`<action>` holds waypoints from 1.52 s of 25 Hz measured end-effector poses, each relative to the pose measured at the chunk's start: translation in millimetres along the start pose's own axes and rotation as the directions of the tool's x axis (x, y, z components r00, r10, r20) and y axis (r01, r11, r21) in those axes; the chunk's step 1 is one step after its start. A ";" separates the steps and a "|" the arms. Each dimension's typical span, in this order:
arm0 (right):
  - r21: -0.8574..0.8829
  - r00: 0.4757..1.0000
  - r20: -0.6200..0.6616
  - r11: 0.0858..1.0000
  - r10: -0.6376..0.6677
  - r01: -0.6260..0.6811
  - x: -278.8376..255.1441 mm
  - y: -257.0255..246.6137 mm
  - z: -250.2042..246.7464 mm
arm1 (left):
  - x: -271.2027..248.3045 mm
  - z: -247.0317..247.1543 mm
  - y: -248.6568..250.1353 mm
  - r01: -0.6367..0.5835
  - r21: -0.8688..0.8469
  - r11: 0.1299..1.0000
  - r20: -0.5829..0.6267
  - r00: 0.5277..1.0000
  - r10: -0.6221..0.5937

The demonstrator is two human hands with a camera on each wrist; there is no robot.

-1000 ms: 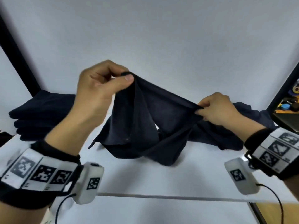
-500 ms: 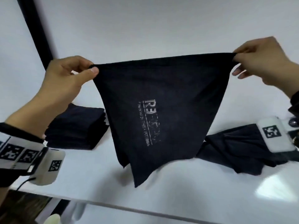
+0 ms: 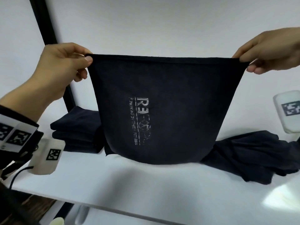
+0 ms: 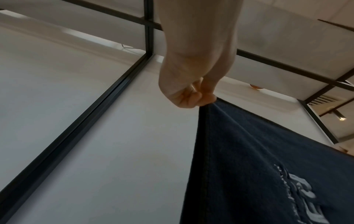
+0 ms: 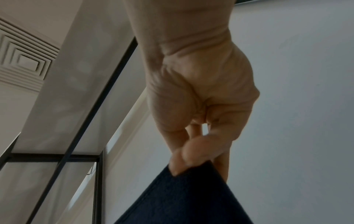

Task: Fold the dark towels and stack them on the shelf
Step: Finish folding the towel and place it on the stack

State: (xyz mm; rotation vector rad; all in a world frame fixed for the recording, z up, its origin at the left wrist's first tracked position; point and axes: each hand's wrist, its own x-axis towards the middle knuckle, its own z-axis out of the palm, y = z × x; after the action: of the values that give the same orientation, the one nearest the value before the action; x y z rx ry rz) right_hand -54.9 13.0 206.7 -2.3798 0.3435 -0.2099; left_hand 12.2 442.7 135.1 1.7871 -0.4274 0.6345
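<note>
Above the shelf [image 3: 113, 184], left hand [image 3: 61, 70] and right hand [image 3: 269, 51] each pinching a top corner of the towel [image 3: 170, 103]

A white shelf [image 3: 113, 184] carries a neat stack of folded dark towels [image 3: 76, 132] at its left and a rumpled heap of dark towels [image 3: 253, 153] at its right.
</note>
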 end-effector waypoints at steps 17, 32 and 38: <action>0.436 0.963 -0.269 0.891 -0.001 0.122 29.6 14.0 62.7 | 36.1 47.6 -40.9 0.238 -0.207 0.949 0.132 0.968 -0.214; 0.127 0.667 0.741 0.958 0.080 -0.257 -130.8 154.4 161.3 | -211.7 -55.4 -120.0 0.599 0.133 0.790 0.552 0.617 -0.560; 0.094 0.807 0.589 0.989 0.034 -0.110 -115.0 142.8 160.9 | -183.4 -40.8 -120.5 0.405 0.277 0.871 0.432 0.757 -0.490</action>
State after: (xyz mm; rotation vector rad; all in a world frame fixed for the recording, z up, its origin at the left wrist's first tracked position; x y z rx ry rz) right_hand -151.7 48.3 -14.5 -2.1666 0.1154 0.5265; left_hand -70.9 512.4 -60.0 2.1150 -0.2626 -0.1471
